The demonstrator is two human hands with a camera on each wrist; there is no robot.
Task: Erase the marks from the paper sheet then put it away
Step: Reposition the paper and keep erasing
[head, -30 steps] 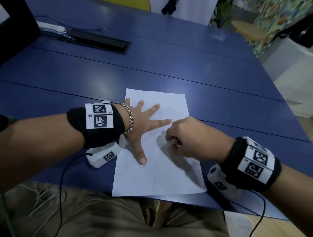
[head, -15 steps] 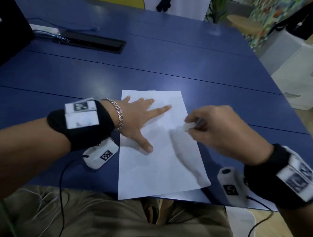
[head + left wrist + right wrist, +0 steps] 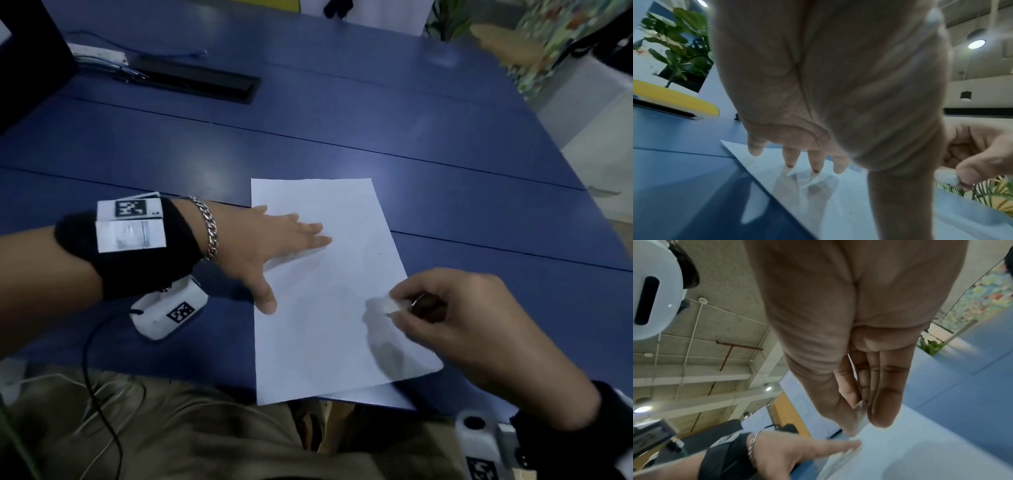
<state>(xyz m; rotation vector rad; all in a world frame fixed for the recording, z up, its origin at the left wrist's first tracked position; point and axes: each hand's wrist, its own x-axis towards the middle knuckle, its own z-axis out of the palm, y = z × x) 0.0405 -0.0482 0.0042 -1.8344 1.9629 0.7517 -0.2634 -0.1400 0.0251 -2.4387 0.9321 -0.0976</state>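
Note:
A white paper sheet [image 3: 329, 291] lies on the blue table [image 3: 342, 120] near its front edge, with faint marks only. My left hand [image 3: 274, 246] lies flat on the sheet's left side, fingers straight and thumb spread, pressing it down; the left wrist view shows those fingers [image 3: 816, 160] resting on the paper [image 3: 838, 203]. My right hand [image 3: 455, 318] hovers over the sheet's right edge and pinches a small white eraser [image 3: 388, 305] between thumb and fingertips. The right wrist view shows curled fingers [image 3: 884, 394] just above the paper [image 3: 920, 451].
A second sheet edge [image 3: 370, 399] peeks out under the paper at the table's front. A black cable tray [image 3: 191, 82] and a white power strip [image 3: 99, 53] sit at the far left. My lap is below the table edge.
My right hand has carried the eraser from the middle of the sheet out to its right edge. The left hand's fingers have drawn together, still flat on the paper, which has turned slightly.

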